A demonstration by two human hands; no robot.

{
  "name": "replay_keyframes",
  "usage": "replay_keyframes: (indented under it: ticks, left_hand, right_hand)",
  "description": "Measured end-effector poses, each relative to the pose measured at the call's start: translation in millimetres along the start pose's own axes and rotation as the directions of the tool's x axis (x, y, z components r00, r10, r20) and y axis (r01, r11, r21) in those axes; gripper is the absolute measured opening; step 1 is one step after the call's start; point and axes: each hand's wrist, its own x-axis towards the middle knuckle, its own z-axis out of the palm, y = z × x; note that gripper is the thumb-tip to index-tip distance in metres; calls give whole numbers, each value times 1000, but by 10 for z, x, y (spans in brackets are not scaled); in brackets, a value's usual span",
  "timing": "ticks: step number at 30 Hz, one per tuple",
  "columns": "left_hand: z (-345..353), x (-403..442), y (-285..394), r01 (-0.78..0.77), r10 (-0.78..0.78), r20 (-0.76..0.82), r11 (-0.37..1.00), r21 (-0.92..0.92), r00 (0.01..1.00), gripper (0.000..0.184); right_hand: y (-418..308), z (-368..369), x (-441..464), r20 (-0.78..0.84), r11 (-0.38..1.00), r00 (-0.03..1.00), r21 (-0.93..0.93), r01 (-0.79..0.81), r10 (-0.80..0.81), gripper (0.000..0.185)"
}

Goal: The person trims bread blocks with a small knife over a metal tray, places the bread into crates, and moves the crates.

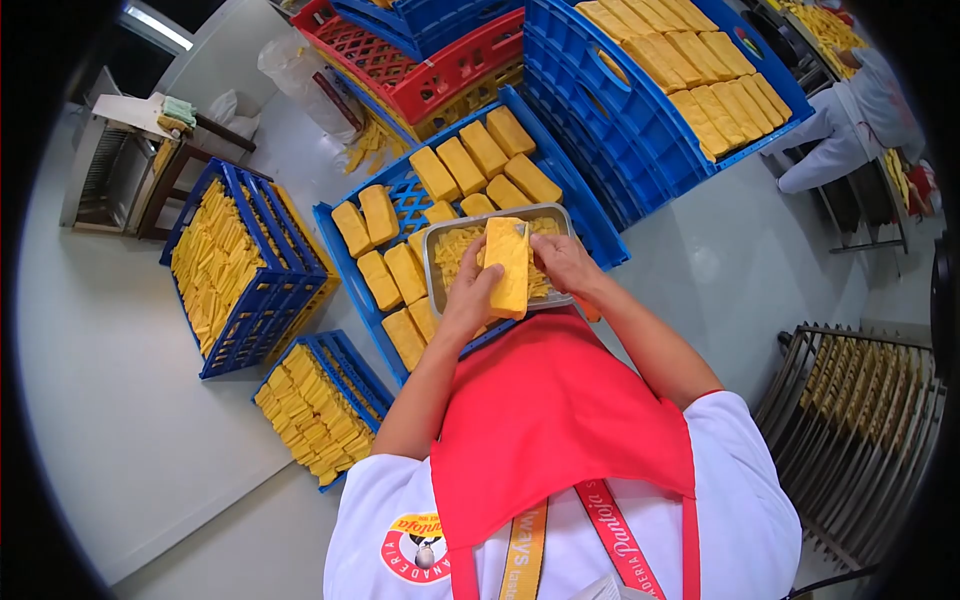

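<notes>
My left hand [472,295] is wrapped round the side of a yellow bread loaf [510,275], thumb on its upper face. My right hand [562,262] is closed at the loaf's upper right edge. A small grey, metal-looking piece [521,229] shows at those fingertips, too small to name. Beneath both hands, a metal pan [430,262] holds yellow trimmings [455,245]. The pan rests on a blue crate [345,275] with several similar loaves [404,272] in it.
Blue crates [262,270] of yellow strips stand at the left, with a lower stack [365,385] nearer me. A tall blue crate stack [610,140] holds loaves at upper right, beside a red crate [440,85]. A metal rack [850,430] and another person [840,130] are at right.
</notes>
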Motion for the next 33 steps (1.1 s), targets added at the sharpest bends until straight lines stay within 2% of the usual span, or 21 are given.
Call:
replay_keyframes:
  ticks: [2, 6, 8, 9, 12, 14, 18, 20, 21, 24, 26, 27, 28, 29, 30, 31, 32, 33]
  left_hand:
    - [58, 22, 45, 4, -11, -66, 993, -115, 998, 59]
    - [6, 122, -48, -21, 13, -62, 993, -118, 998, 58]
    - [-15, 140, -45, 3, -7, -75, 998, -55, 997, 56]
    - [-18, 160, -49, 3, -7, -77, 998, -56, 997, 56]
    - [-32, 233, -92, 16, -27, -94, 993, -117, 995, 54]
    - [-78, 276, -125, -9, -7, -109, 989, -146, 994, 53]
    - [-109, 329, -187, 17, -44, -152, 985, -173, 987, 52]
    - [-145, 381, -300, 8, -38, -172, 986, -168, 984, 53]
    - [-160, 400, -330, 8, -38, -174, 985, -170, 984, 53]
    - [-169, 383, -302, 86, -111, -116, 976, -201, 987, 49]
    - [-92, 221, -35, 296, -340, -124, 913, -279, 932, 42]
    - [-95, 183, -61, 297, -340, -124, 913, -279, 932, 42]
    - [-103, 144, -103, 119, -124, -84, 991, -60, 989, 44]
    - [-114, 122, -142, -86, 86, 3, 985, 149, 996, 45]
    - [-106, 116, -190, -87, 88, 1, 985, 149, 996, 45]
    - [-84, 110, -242, -252, 329, -95, 851, 461, 939, 51]
    - [-80, 115, -282, -322, 565, -104, 600, 732, 818, 56]
    - [-100, 116, -243, -322, 568, -108, 600, 732, 816, 56]
  right_hand:
    - [41, 20, -35, 104, 998, 995, 56, -2, -4, 52]
    - [-93, -6, -163, 117, 996, 993, 80, -32, 22, 53]
    - [-107, -14, -181, 168, 976, 969, 93, -196, 179, 52]
    - [-86, -11, -179, 170, 976, 969, 92, -196, 178, 52]
    - [-46, 7, -210, 198, 986, 969, 53, -160, 146, 51]
    - [-102, 40, -300, 198, 1000, 980, 8, 18, -19, 54]
    - [3, 129, -317, 177, 994, 979, -15, 104, -99, 57]
    - [-91, 87, -356, 257, 965, 963, -224, 139, -79, 61]
    - [-89, 96, -345, 259, 964, 963, -225, 139, -79, 61]
    - [-75, 152, -274, 209, 972, 976, -209, 109, -65, 62]
    - [-67, 177, -214, 158, 996, 987, -84, 34, -20, 61]
    - [-113, 149, -192, 158, 996, 987, -84, 34, -20, 61]
    - [-173, 102, -170, 221, 985, 968, 95, -145, 121, 58]
    - [-226, 68, -157, 306, 910, 921, 256, -325, 242, 56]
    - [-249, 50, -156, 307, 911, 921, 255, -323, 240, 56]
    - [-264, 34, -160, 350, 891, 903, 284, -355, 248, 54]
    - [-273, 19, -152, 393, 869, 884, 310, -386, 253, 52]
    - [-241, 24, -117, 394, 871, 884, 306, -383, 250, 52]
